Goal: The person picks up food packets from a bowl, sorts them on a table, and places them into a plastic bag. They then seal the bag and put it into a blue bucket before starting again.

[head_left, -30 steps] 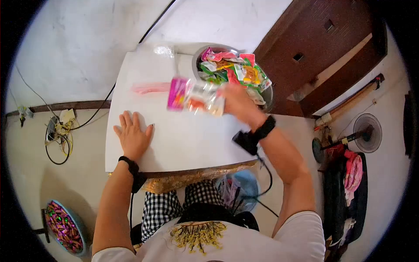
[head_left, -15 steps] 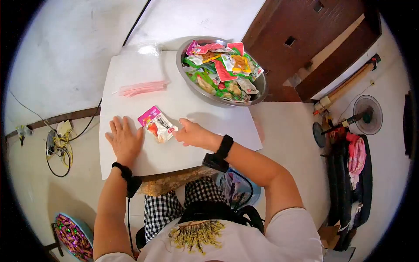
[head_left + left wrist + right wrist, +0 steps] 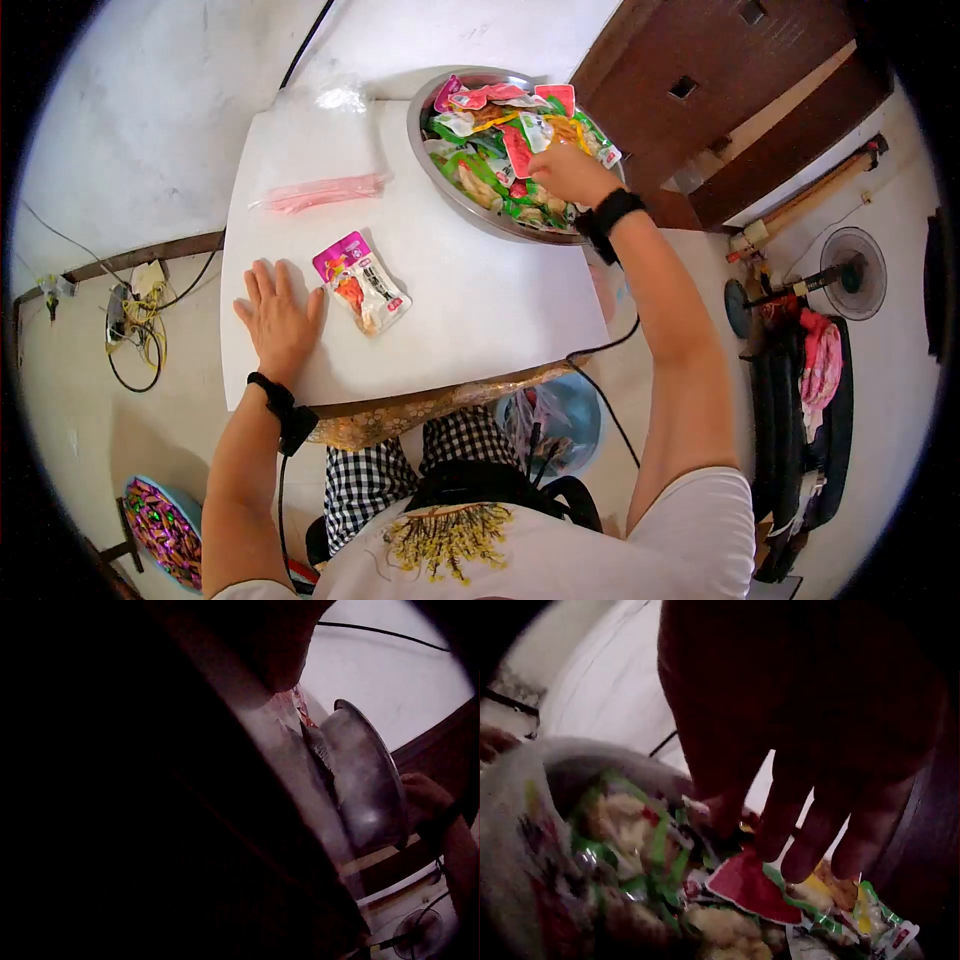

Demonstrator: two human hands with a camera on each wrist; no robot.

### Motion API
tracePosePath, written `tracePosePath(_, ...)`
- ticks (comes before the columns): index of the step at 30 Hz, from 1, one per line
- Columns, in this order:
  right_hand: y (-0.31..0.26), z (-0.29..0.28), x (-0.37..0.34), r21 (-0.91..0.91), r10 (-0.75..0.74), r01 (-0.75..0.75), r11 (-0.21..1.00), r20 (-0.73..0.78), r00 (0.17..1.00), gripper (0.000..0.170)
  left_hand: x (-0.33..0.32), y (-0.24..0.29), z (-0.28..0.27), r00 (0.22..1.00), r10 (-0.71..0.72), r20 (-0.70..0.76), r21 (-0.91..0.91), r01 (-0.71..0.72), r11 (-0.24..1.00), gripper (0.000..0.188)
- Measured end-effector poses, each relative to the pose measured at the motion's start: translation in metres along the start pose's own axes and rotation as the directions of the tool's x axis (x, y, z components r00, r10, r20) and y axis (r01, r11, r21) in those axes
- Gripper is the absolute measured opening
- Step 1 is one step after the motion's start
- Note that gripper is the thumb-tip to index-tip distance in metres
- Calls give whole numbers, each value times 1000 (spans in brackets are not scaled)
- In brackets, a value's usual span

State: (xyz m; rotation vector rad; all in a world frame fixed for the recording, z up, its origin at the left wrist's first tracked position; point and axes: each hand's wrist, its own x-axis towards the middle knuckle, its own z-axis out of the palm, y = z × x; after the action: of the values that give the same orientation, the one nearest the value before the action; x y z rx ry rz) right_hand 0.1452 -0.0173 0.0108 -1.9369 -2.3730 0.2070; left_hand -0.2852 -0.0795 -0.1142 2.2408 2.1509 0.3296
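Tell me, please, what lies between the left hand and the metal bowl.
In the head view, a purple-and-white packet lies between the left hand and the metal bowl.

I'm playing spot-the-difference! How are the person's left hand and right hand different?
The left hand rests on the white tabletop; the right hand reaches over the metal bowl.
The left hand lies flat, its fingers spread; the right hand's fingers point down.
The left hand is beside one packet; the right hand is at many.
Both have black wristbands.
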Motion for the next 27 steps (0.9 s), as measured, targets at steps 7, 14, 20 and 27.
tracePosePath(7, -32, 25, 33, -374, 177, -121, 919, 120, 977, 25, 3, 3, -10, 998, -25, 64, -15, 26, 1000, 70)
tracePosePath(14, -38, 34, 42, -571, 257, -204, 795, 12, 966, 27, 1, -2, 0, 1000, -16, 14, -32, 17, 999, 71)
tracePosePath(20, -18, 4, 26, -466, 138, -190, 864, -146, 980, 23, -2, -3, 3, 997, 10, -72, -61, -14, 998, 69)
tracePosePath(27, 13, -29, -12, 149, 209, -151, 977, -550, 809, 14, -1, -1, -1, 998, 5, -63, -22, -6, 1000, 66)
